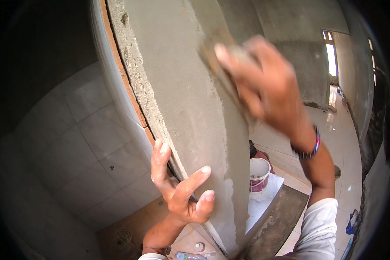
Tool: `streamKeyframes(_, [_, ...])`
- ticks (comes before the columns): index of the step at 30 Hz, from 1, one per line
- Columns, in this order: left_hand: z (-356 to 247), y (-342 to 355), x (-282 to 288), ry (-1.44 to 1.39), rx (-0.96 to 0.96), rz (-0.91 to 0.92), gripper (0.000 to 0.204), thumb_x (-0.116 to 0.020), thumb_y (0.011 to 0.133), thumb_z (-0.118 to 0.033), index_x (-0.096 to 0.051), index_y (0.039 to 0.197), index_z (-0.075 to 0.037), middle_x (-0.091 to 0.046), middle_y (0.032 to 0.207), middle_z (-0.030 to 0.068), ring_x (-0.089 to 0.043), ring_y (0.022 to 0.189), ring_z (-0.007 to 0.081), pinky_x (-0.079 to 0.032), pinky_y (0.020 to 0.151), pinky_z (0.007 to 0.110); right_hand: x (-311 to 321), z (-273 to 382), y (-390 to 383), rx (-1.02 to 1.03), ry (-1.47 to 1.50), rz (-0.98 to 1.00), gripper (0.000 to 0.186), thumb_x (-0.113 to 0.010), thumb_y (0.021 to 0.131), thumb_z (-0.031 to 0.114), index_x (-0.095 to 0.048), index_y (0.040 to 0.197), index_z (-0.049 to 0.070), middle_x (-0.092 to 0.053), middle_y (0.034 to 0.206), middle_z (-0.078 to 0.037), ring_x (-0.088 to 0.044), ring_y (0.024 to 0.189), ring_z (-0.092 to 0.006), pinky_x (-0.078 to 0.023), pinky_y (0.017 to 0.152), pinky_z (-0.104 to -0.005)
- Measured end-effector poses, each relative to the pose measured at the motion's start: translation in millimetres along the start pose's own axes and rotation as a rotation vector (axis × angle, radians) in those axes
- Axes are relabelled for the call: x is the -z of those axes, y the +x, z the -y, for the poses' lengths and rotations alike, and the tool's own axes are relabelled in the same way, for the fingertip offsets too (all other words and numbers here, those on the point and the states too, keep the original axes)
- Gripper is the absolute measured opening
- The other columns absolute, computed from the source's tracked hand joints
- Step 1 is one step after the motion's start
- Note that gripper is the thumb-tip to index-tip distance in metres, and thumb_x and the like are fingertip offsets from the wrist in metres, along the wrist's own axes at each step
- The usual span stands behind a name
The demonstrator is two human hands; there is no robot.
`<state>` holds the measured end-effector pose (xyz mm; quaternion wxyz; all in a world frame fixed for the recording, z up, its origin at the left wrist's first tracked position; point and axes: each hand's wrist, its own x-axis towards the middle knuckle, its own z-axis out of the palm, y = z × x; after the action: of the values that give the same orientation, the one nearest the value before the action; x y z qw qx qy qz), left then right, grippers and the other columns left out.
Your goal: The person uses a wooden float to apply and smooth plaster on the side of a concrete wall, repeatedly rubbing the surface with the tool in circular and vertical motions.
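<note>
A grey plastered column (177, 108) fills the middle, with a rough, pale edge and orange brick along its left side. My right hand (264, 86), blurred by motion, grips a flat brownish plastering float (210, 54) against the upper right part of the plaster, where a damper grey band runs down. My left hand (182, 186) is low on the column's left edge, fingers spread and dusted white, holding nothing; its fingertips rest on or beside the rough edge.
A white-and-maroon bucket (259, 169) stands on a white sheet right of the column's foot. Marble-look tiles (91, 143) cover the dim left area. A plastic bottle (186, 255) lies at the bottom. A tiled corridor leads to a bright doorway (331, 56).
</note>
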<state>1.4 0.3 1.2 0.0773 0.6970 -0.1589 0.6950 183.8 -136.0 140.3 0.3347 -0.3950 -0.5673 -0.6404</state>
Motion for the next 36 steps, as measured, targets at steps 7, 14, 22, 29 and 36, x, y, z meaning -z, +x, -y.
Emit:
streamKeyframes(7, [0.7, -0.4, 1.0, 0.034, -0.018, -0.016, 0.033, -0.067, 0.079, -0.028, -0.076, 0.105, -0.008, -0.035, 0.152, 0.0311, -0.032, 0.143, 0.0491, -0.024, 0.118, 0.060, -15.4, -53.2, 56.1, 0.013, -0.047, -0.065, 0.028, -0.062, 0.089, 0.008, -0.072, 0.115, 0.006, -0.054, 0.079, -0.015, -0.056, 0.075, -0.0292, -0.046, 0.066, -0.0401])
streamKeyframes(14, [1.1, 2.9, 3.0, 0.090, -0.076, 0.056, 0.031, -0.059, 0.085, -0.026, -0.070, 0.105, -0.005, -0.027, 0.155, 0.0323, -0.025, 0.148, 0.0499, -0.021, 0.121, 0.057, -1.2, 12.3, -11.3, -0.069, 0.051, 0.027, 0.045, -0.068, 0.081, 0.003, -0.068, 0.125, 0.011, -0.054, 0.089, -0.016, -0.058, 0.077, -0.0355, -0.048, 0.067, -0.0425])
streamKeyframes(22, [-2.8, 1.3, -2.4, 0.006, -0.030, -0.008, 0.032, -0.067, 0.081, -0.027, -0.076, 0.105, -0.009, -0.035, 0.153, 0.0304, -0.032, 0.143, 0.0486, -0.023, 0.117, 0.059, -8.2, -58.1, 148.5, -0.164, 0.023, -0.082, 0.030, -0.054, 0.091, 0.009, -0.075, 0.109, -0.003, -0.062, 0.065, -0.013, -0.048, 0.056, -0.0227, -0.043, 0.059, -0.0352])
streamKeyframes(29, [1.6, -1.4, 3.3, 0.048, -0.012, -0.013, 0.031, -0.067, 0.081, -0.027, -0.077, 0.104, -0.009, -0.036, 0.151, 0.0285, -0.033, 0.142, 0.0495, -0.025, 0.116, 0.060, -14.4, -28.2, 47.0, -0.105, -0.115, 0.044, 0.036, -0.067, 0.087, 0.011, -0.069, 0.123, 0.014, -0.056, 0.090, -0.015, -0.059, 0.080, -0.0322, -0.049, 0.067, -0.0432])
streamKeyframes(36, [4.8, 0.1, 4.4, 0.065, -0.104, 0.044, 0.031, -0.062, 0.084, -0.026, -0.072, 0.104, -0.005, -0.028, 0.155, 0.0321, -0.025, 0.148, 0.0486, -0.019, 0.121, 0.057, -1.0, 29.0, 4.6, 0.034, 0.046, 0.016, 0.052, -0.072, 0.076, 0.005, -0.067, 0.127, 0.012, -0.058, 0.092, -0.016, -0.058, 0.080, -0.0324, -0.047, 0.067, -0.0427])
